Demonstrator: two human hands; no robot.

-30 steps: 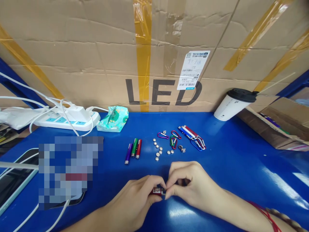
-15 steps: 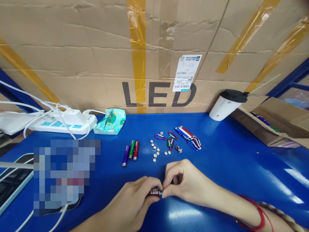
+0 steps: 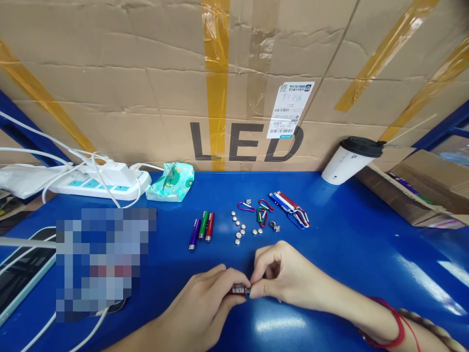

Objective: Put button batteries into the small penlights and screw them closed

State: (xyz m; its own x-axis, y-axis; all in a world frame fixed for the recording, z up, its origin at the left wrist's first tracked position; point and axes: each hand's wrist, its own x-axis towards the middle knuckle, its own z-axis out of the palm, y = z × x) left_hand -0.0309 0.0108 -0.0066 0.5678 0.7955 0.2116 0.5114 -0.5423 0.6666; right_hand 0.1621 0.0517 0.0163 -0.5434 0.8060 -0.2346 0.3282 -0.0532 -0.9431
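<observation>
Left hand (image 3: 207, 298): enters from the near edge, forearm angled up to the right, knuckles raised, fingers (image 3: 234, 278) curled and pinching a small red torch (image 3: 238, 290) by its body. The torch lies level just above the blue worktop (image 3: 351, 244), near centre, mostly covered by both hands; only a short red stretch and a metal end show.

Right hand (image 3: 284, 274): enters from the near right, red cord and beaded band at the wrist, forearm cut off by the frame. Thumb and forefinger pressed together on the torch's metal end; what they grip there is too small to make out.

Beyond the hands, far centre: three torches (image 3: 202, 228), purple, green and red, side by side; loose button cells (image 3: 239, 229); coloured carabiner clips (image 3: 261, 211); finished torches with clips (image 3: 291, 207).

Far right: white cup with dark lid (image 3: 351, 161), leaning. Far left: white power strip (image 3: 98, 183) with cables; tissue packet (image 3: 171, 182). Near left: a blurred patch hides part of the worktop; a phone (image 3: 22, 274) is cut off at the edge.
</observation>
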